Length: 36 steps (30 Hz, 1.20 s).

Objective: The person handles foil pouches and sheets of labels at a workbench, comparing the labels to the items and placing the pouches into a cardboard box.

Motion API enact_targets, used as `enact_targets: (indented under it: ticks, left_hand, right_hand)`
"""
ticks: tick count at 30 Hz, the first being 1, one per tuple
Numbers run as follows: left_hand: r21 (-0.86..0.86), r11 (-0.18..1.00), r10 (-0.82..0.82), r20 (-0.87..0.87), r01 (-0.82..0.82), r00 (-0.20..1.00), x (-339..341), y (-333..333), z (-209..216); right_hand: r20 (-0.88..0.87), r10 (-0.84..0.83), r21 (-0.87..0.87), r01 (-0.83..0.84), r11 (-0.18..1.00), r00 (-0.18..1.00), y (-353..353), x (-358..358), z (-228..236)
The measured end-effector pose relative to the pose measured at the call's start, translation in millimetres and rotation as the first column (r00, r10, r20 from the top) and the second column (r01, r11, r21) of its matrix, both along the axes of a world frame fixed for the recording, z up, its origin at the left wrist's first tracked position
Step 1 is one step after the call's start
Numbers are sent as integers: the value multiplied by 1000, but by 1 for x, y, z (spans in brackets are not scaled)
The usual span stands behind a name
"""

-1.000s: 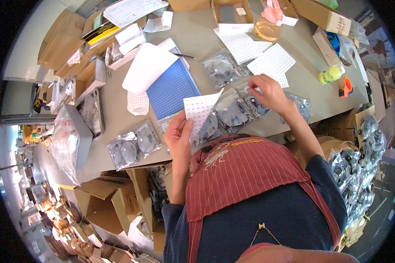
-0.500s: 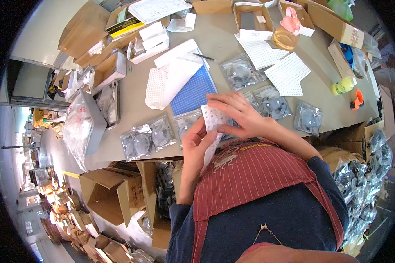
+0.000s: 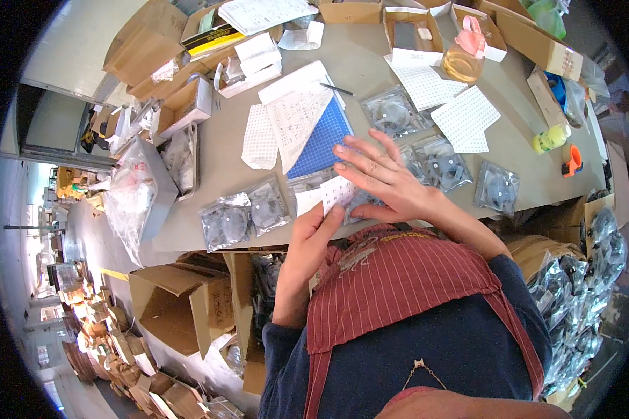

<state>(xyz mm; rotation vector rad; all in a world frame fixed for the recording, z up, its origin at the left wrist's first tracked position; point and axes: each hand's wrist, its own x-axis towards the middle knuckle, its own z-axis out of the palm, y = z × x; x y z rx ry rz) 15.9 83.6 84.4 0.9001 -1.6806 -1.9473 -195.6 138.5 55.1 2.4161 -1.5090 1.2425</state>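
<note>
My left hand pinches a white sheet of small printed labels between thumb and fingers, just above the table's near edge. My right hand hovers beside it, its fingers spread apart. Whether a tiny label clings to a right fingertip is too small to tell. Below the hands are clear bags with grey round parts, partly hidden by them. Left of these lie two more such bags, one bag near the edge and another bag beside it. Beyond the hands, papers partly cover a blue gridded mat.
Farther off lie a bagged part and label sheets. A pink-lidded bottle, a yellow-green bottle and an orange tape dispenser stand to the right. Cardboard boxes sit below the table's left side.
My right hand has come off the label sheet, and its fingers have spread. The left hand has lowered slightly with the sheet. The loose paper over the mat now lies flatter.
</note>
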Motion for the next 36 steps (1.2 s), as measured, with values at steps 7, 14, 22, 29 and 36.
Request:
enact_targets:
  ticks: [7,14,22,29,36]
  left_hand:
    - [-128,979,-153,43,157,987,17,-11,12]
    - [-186,982,-27,-50,17,998,21,-19,15]
    - [-623,778,-73,36,79,997,8,-22,19]
    - [-361,928,99,-1,-92,995,15,-14,3]
    - [-182,980,77,-42,-84,996,3,-7,0]
  right_hand:
    - [175,97,20,-102,995,980,1,9,-3]
    - [438,66,124,-133,983,897,16,27,-7]
    - [419,60,155,-137,978,906,20,32,-2]
    - [679,-91,344,-207,916,729,30,26,-5]
    - [743,-218,401,-160,902,632,36,32,-18]
